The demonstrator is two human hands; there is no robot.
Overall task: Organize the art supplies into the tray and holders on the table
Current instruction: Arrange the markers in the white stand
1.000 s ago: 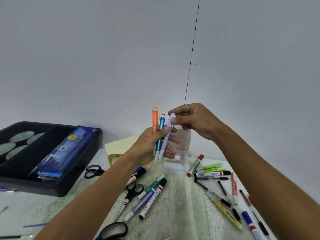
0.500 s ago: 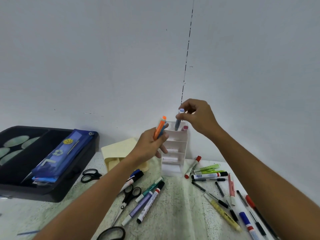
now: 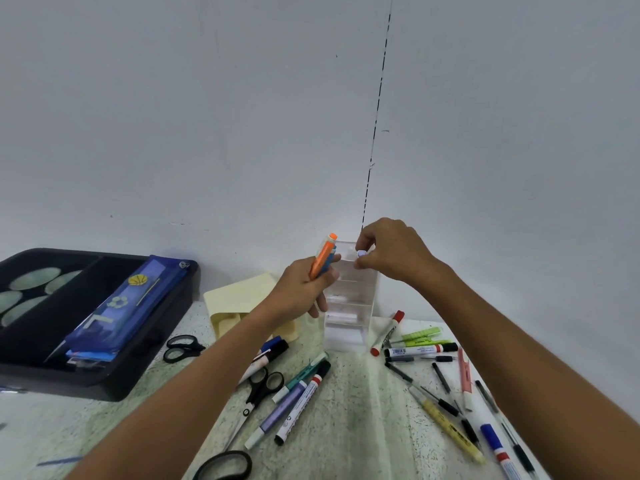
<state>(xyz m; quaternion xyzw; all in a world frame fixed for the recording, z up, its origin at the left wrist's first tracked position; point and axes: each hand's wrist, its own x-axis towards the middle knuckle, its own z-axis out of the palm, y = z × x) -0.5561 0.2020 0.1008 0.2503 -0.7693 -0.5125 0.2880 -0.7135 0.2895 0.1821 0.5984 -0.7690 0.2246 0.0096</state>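
Since the earlier frames the right hand (image 3: 391,252) has carried the pale pen (image 3: 361,253) from beside the left hand's bundle down into the clear holder (image 3: 349,306), so that only its rounded end now shows between thumb and fingers, which pinch it at the holder's top rim. Nearest on the table (image 3: 349,410), loose markers, pens and several pairs of scissors lie scattered, among them a yellow highlighter (image 3: 446,426) and a white marker with a red band (image 3: 303,407); the lowest scissors and the blue-capped marker at the right are cut off by the frame edge. Further back, the left hand (image 3: 304,289) is clenched around an orange pen (image 3: 322,256) and a blue one behind it, held tilted just left of the holder. These pens look light, stiff and smooth-barrelled, likely to slip if held by the tip, so a pinch near the upper end should suit lowering them upright. Behind the left wrist stands a cream holder (image 3: 239,303), partly hidden by the forearm. Far left, the black tray (image 3: 104,375) holds a blue pencil case (image 3: 121,306) and pale oval shapes whose nature I cannot tell. How deep the pale pen sits, and which compartment receives it, is hidden by the fingers.
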